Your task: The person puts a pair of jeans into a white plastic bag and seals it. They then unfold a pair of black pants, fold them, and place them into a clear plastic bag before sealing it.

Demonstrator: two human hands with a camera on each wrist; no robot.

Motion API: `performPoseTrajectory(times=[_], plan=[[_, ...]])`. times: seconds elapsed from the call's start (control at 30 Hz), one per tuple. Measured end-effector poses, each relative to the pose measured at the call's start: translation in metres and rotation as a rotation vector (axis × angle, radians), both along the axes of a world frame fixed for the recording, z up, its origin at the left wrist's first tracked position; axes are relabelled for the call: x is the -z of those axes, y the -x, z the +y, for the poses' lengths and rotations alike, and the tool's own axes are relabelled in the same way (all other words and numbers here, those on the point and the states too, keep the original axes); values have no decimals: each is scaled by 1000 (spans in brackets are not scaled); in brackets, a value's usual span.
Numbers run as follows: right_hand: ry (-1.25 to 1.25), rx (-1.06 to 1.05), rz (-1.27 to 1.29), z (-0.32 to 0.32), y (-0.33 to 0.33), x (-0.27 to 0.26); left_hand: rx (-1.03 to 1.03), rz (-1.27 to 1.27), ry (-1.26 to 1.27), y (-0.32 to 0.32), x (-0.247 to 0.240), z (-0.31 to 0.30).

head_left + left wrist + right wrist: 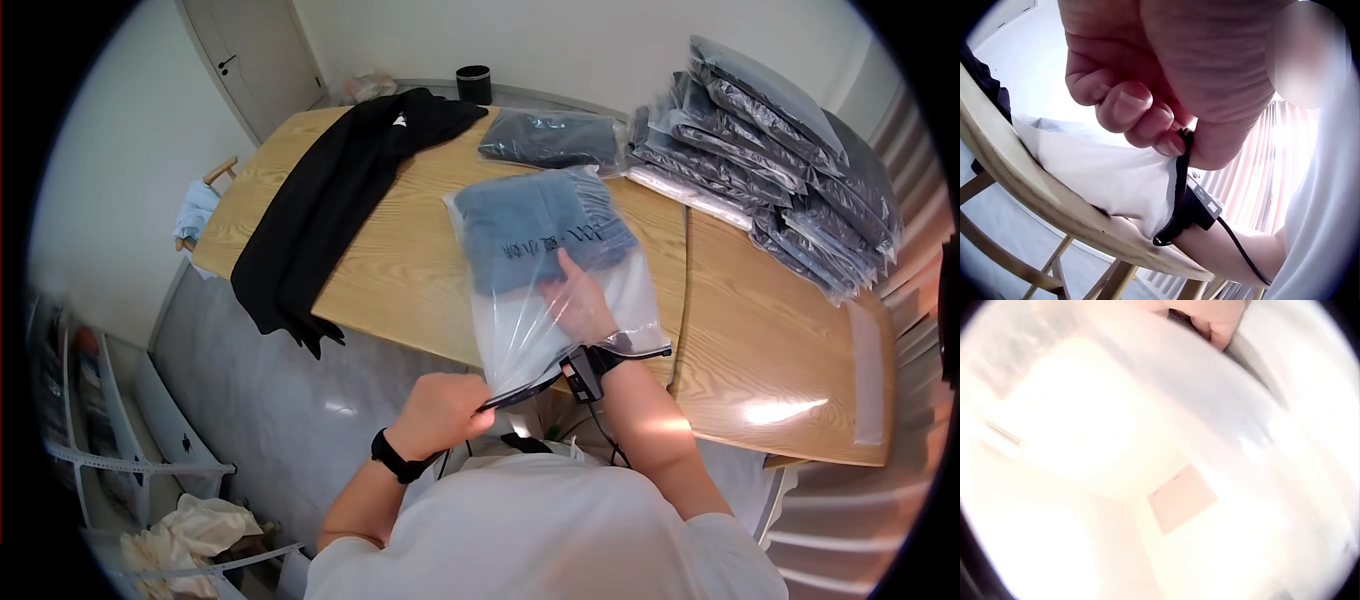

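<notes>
A clear plastic bag (510,335) with dark lettering lies on the table, its mouth toward the person. Inside is a folded blue garment (500,215). My left hand (440,415) pinches the dark-edged mouth at its left corner; the left wrist view shows the curled fingers of this left hand (1141,94) on that edge. My right hand (580,300) is within the bag up to the wrist, holding the garment's near edge, one digit lying over it. Through hazy plastic, the right wrist view shows part of the right hand (1213,315) with bent fingers.
A black garment (320,210) lies across the table's left side and hangs over its front edge. Behind the bag is another bagged dark garment (550,138). Bagged clothes (760,150) are piled at the back right. A clear strip (866,375) lies near the right edge.
</notes>
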State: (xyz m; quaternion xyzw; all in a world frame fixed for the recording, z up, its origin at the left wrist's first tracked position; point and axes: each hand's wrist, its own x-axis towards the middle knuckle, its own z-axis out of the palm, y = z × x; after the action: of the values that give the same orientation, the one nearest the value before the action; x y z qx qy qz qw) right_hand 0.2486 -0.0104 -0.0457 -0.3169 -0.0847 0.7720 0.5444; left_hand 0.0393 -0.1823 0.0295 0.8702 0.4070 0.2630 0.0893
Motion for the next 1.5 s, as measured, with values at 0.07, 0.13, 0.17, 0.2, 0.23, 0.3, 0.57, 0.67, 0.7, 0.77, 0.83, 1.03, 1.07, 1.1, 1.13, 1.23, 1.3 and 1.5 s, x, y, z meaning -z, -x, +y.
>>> performPoseTrajectory(times=[0.07, 0.13, 0.17, 0.2, 0.23, 0.3, 0.57, 0.67, 0.7, 0.77, 0.83, 1.03, 1.07, 1.1, 1.13, 1.23, 1.3, 1.5], plan=[[-135, -103, -7, -21, -2, -22, -59, -60, 63, 5, 1, -1], [-679, -439, -846, -55, -22, -17, -80, -67, 136, 12, -1, -3], [-469, -295, -574, -92, -14, -18, -104, -75, 207, 17, -3, -5], [-609, -616, -801, -110, -22, -42, -97, -106, 315, 24, -5, -7], [-773, -893, -901, -127, -33, -79, -88, -135, 389, 33, -4, -8], [-881, -1247, -940, -138, -64, -135, -109, -217, 442, 48, 2, -5], [-202, -105, -1099, -83, -147, -90, -462, -840, 819, 43, 13, 79], [-51, -411, -641, -79, -145, -52, -344, -905, 1278, 32, 1, 112], [42, -477, -684, -97, -132, -85, -346, -856, 1284, 27, 3, 118], [13, -536, -740, -103, -144, -73, -348, -801, 1306, 21, 9, 122], [-48, -543, -864, -113, -152, -66, -402, -690, 1191, 19, 16, 122], [-234, -843, -1337, -130, -156, -104, -301, -693, 1239, 36, 32, 130], [-249, -730, -1201, -118, -162, -106, -298, -688, 1239, 37, 27, 132], [-307, -691, -1223, -99, -175, -88, -300, -735, 1318, 37, 20, 134], [-313, -682, -1224, -86, -168, -91, -301, -783, 1392, 37, 14, 138], [-18, -586, -829, -57, -127, -91, -338, -679, 1464, 37, 13, 150], [-28, -540, -478, -40, -108, -72, -342, -653, 1453, 34, 8, 152], [107, -558, -516, -33, -101, -72, -381, -705, 1568, 29, 27, 158]])
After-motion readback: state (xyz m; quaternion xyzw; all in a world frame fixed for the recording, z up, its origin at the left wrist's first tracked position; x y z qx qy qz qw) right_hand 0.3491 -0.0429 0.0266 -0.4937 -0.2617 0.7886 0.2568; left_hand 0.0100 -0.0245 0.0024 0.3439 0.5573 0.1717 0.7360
